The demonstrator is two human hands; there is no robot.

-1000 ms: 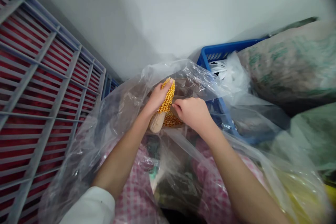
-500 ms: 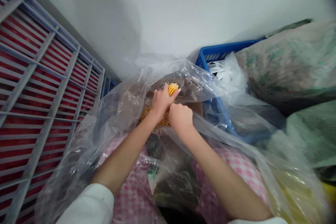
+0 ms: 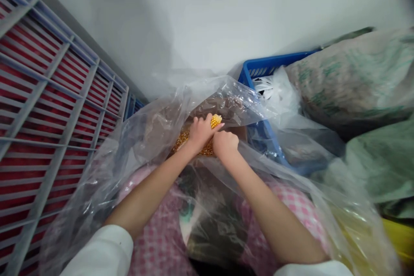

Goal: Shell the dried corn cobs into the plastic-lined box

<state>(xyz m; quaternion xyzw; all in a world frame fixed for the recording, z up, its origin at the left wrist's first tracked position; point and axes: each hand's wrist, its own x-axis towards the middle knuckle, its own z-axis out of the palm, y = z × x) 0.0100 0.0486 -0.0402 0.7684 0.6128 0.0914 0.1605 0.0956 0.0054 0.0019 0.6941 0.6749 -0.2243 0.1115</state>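
Observation:
My left hand (image 3: 199,133) is wrapped round an ear of corn (image 3: 216,120), whose yellow kernels and pale tip show above the fingers. Close against its right side, my right hand (image 3: 225,143) is closed in a fist, and whatever it may hold is hidden. Below both hands, loose corn kernels (image 3: 207,150) lie in a brown box (image 3: 239,133) lined with a big clear plastic sheet (image 3: 139,138). The sheet also spreads over my knees in pink checked cloth (image 3: 155,233).
A pale slatted crate (image 3: 76,84) with red behind its bars stands on the left. To the right is a blue crate (image 3: 247,71) with a white plastic bag (image 3: 280,92), and a large filled sack (image 3: 352,73) beside it. A white wall (image 3: 220,17) rises ahead.
Both hands and the ear of corn have shifted slightly down and to the right in the picture. The left hand keeps its hold, and the right fist stays closed beside it.

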